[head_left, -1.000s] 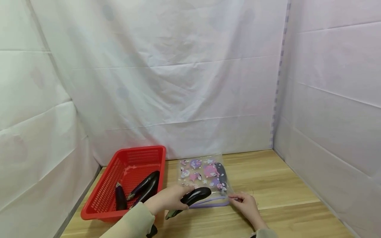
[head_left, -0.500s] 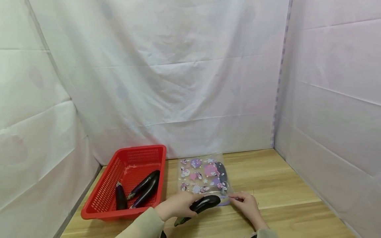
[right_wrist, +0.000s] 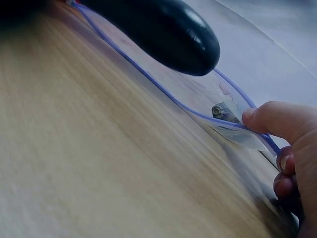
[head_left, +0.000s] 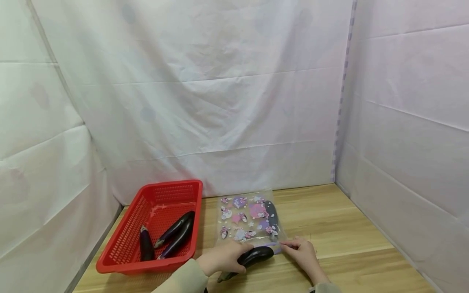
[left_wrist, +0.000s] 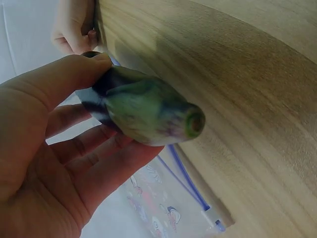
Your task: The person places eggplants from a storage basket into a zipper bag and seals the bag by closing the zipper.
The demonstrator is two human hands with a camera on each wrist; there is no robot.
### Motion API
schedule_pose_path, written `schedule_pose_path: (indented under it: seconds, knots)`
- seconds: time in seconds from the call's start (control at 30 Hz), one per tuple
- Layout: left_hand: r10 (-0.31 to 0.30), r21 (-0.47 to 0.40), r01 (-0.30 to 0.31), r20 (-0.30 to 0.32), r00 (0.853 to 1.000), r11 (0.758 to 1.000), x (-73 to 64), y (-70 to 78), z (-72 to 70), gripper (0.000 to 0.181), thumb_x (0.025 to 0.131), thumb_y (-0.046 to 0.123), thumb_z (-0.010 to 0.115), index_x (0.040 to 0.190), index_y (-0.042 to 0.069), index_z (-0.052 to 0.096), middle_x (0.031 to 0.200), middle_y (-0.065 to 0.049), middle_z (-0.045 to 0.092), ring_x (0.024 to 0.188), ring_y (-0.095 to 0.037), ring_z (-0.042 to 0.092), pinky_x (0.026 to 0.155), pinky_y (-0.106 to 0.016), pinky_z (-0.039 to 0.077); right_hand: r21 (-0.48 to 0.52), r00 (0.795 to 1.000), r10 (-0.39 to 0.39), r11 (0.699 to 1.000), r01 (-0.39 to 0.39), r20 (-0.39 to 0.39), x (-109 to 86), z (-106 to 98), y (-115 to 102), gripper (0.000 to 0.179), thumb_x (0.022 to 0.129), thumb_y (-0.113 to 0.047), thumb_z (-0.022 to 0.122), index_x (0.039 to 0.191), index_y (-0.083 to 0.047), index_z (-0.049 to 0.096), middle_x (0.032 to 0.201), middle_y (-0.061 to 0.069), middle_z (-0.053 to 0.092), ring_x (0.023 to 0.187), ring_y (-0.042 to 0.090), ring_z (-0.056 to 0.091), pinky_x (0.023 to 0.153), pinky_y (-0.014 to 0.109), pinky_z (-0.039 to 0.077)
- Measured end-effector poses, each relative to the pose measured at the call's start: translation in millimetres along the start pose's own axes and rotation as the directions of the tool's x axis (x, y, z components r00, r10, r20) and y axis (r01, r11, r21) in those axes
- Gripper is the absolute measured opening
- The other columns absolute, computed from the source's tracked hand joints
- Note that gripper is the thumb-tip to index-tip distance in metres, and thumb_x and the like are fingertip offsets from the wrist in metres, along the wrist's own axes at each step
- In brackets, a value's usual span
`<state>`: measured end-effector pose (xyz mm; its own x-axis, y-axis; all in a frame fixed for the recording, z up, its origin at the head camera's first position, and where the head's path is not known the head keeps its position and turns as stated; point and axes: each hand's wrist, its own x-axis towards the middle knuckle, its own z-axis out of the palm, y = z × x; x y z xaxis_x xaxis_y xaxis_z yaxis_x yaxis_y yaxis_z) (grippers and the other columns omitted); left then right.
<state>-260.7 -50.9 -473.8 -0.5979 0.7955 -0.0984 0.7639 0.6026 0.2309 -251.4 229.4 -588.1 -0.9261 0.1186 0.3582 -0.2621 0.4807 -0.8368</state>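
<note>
My left hand [head_left: 225, 258] grips a dark purple eggplant [head_left: 258, 255] around its stem half. Its green cap [left_wrist: 143, 106] faces the left wrist camera, and the round end points right. The eggplant is over the mouth of a clear printed zip bag [head_left: 234, 240] lying flat. In the right wrist view, the bag's purple zip edge [right_wrist: 133, 64] gapes open beneath the eggplant's end. My right hand [head_left: 302, 254] pinches the right corner of that edge between thumb and fingers. Another eggplant [head_left: 270, 215] lies inside the bag along its right side, its stem end [right_wrist: 223, 112] near the opening.
A red perforated basket [head_left: 146, 267] stands to the left, holding several eggplants [head_left: 179, 238]. A white slider [left_wrist: 213, 215] sits at the zip's other end. White cloth [head_left: 220, 101] hangs behind and at both sides of the wooden table [head_left: 348, 228].
My left hand has carried the eggplant to the right and slightly nearer the front edge, toward my right hand. My right hand keeps its pinch on the bag's corner.
</note>
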Motion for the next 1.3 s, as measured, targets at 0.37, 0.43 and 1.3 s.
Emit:
schedule_pose_path:
  seconds: [0.37,0.43,1.3]
  knots:
    - [-0.012,0.029,0.014,-0.04,0.999,0.999,3.3,0.0,8.5,0.066,0.075,0.034,0.081,0.135,0.021,0.056,0.106,0.007,0.067,0.09,-0.005,0.06,0.078,-0.025,0.047,-0.006,0.999,-0.048,0.999,0.048,-0.011,-1.1,0.7,2.7,0.01,0.074,-0.008,0.082,0.082,-0.013,0.08,0.063,-0.011,0.049,0.057,0.005,0.04,0.053,0.025,0.036]
    - [-0.023,0.031,0.024,-0.043,0.999,0.999,3.8,0.8,8.4,0.066,0.074,0.035,0.082,0.134,0.022,0.057,0.106,0.007,0.067,0.089,-0.005,0.06,0.078,-0.025,0.047,-0.007,0.999,-0.05,0.999,0.05,-0.015,-1.1,0.9,3.0,0.011,0.073,-0.008,0.082,0.082,-0.014,0.08,0.063,-0.011,0.05,0.057,0.005,0.041,0.053,0.025,0.036]
    - [-0.078,-0.051,0.071,-0.158,0.984,0.996,12.6,7.4,23.5,0.062,0.074,0.027,0.082,0.129,0.011,0.058,0.099,0.002,0.068,0.088,-0.007,0.061,0.079,-0.025,0.048,0.024,1.0,0.014,1.0,-0.014,0.01,-0.2,1.5,3.0,0.013,0.073,-0.01,0.083,0.083,-0.018,0.08,0.063,-0.009,0.05,0.056,0.007,0.041,0.053,0.025,0.036]
